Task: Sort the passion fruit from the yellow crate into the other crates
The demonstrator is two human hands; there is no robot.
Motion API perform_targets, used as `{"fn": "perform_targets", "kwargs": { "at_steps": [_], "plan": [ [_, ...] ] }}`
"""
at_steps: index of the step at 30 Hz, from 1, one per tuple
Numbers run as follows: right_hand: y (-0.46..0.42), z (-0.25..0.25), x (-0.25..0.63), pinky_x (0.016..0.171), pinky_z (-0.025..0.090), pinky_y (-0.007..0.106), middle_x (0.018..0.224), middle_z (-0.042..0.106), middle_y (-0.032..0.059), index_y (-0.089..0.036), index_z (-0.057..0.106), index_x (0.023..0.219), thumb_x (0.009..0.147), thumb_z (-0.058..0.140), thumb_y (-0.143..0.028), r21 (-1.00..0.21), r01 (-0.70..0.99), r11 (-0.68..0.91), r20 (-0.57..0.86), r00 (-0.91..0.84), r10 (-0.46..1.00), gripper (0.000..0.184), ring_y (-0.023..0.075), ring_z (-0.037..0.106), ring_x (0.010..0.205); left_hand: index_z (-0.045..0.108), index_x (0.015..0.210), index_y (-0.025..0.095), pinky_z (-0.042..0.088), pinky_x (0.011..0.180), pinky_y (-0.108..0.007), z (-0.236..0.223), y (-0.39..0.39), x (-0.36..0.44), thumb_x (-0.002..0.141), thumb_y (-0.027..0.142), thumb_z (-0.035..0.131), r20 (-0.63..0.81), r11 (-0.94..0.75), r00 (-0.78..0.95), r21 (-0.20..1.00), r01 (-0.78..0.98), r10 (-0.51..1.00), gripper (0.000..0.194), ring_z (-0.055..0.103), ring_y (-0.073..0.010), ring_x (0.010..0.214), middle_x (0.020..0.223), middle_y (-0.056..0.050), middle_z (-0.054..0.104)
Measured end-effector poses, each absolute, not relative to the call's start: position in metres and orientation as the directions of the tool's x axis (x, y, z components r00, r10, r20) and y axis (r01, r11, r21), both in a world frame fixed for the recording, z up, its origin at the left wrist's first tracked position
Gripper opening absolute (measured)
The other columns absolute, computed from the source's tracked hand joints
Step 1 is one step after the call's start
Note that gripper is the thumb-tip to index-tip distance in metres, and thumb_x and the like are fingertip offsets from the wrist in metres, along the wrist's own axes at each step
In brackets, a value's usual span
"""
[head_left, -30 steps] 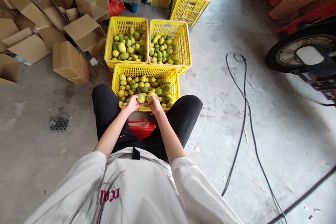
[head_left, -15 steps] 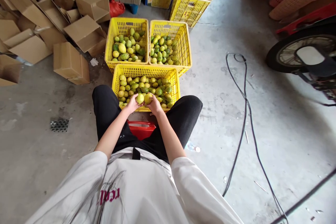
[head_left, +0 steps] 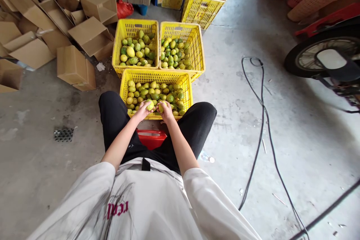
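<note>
My left hand (head_left: pixel 143 111) is closed around a yellow-green, lemon-like fruit (head_left: pixel 150 105). Close beside it, my right hand (head_left: pixel 165 112) grips a second lemon-like fruit (head_left: pixel 161 107), partly covered by the fingers. Both hands are over the near edge of the front yellow crate (head_left: pixel 189 99), which stands between my knees. In that crate lie many loose yellow and green fruits (head_left: pixel 152 90) of the same kind.
Behind stand two more yellow crates of fruit, the left one (head_left: pixel 114 54) and the right one (head_left: pixel 201 50). Cardboard boxes (head_left: pixel 74 65) are heaped at the left. A black cable (head_left: pixel 263 108) loops over the floor at right, near a motorbike wheel (head_left: pixel 312 54). A red stool (head_left: pixel 152 140) is under me.
My hands have drawn slightly apart, and both fruits have turned in my fingers. The right fruit is now more covered by that hand. The crates have stayed in place.
</note>
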State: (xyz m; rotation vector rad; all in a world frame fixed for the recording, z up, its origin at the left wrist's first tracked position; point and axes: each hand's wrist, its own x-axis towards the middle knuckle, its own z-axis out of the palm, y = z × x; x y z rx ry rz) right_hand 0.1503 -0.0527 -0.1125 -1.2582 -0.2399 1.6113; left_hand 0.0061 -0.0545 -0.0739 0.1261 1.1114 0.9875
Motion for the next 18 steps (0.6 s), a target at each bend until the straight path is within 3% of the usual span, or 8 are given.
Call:
{"fn": "perform_targets", "kwargs": {
  "at_steps": [3,7,10,14,18],
  "plan": [
    [-0.054,-0.112,0.148,0.052,0.054,0.021,0.078,0.070,-0.0044,-0.025,0.061,0.101,0.073,0.086,-0.031,-0.685,-0.552,-0.475,-0.598,0.053,0.800,0.038,0.0133,0.067,0.061,0.063,0.121,0.021,0.055,0.065,-0.022,-0.075,-0.056,0.006,0.092,0.009,0.074,-0.686,0.613,0.111,0.550,-0.568,0.719,0.033,0.076,-0.0158,0.076,0.087,0.000,0.074],
    [-0.052,-0.113,0.149,0.060,0.062,0.027,0.087,0.072,-0.0018,-0.027,0.067,0.106,0.085,0.070,-0.034,-0.623,-0.544,-0.563,-0.663,-0.016,0.749,0.022,0.0170,0.069,0.071,0.069,0.115,0.017,0.064,0.086,-0.028,-0.075,-0.056,0.007,0.092,0.006,0.064,-0.705,0.631,0.147,0.497,-0.596,0.694,0.026,0.078,-0.0182,0.094,0.099,-0.005,0.078],
    [-0.049,-0.116,0.154,0.062,0.064,0.031,0.094,0.074,0.0004,-0.027,0.067,0.109,0.085,0.062,-0.031,-0.587,-0.536,-0.607,-0.692,-0.057,0.719,0.024,0.0212,0.072,0.082,0.067,0.119,0.016,0.066,0.094,-0.035,-0.076,-0.053,0.007,0.096,0.011,0.052,-0.723,0.612,0.139,0.449,-0.651,0.677,0.028,0.078,-0.0227,0.107,0.110,-0.009,0.080],
    [-0.049,-0.123,0.160,0.061,0.060,0.028,0.088,0.071,0.0003,-0.026,0.067,0.102,0.078,0.069,-0.026,-0.599,-0.525,-0.604,-0.694,-0.036,0.719,0.024,0.0216,0.072,0.083,0.065,0.123,0.018,0.067,0.099,-0.042,-0.077,-0.052,0.006,0.094,0.012,0.044,-0.739,0.607,0.137,0.418,-0.676,0.660,0.036,0.077,-0.0264,0.115,0.117,-0.010,0.081],
    [-0.050,-0.127,0.162,0.052,0.050,0.023,0.078,0.068,-0.0011,-0.024,0.064,0.089,0.074,0.080,-0.029,-0.642,-0.518,-0.566,-0.646,-0.032,0.762,0.023,0.0184,0.067,0.073,0.063,0.110,0.021,0.066,0.101,-0.040,-0.080,-0.052,0.009,0.095,0.012,0.049,-0.744,0.597,0.091,0.449,-0.665,0.662,0.023,0.077,-0.0249,0.118,0.116,-0.008,0.081]
  ]
}}
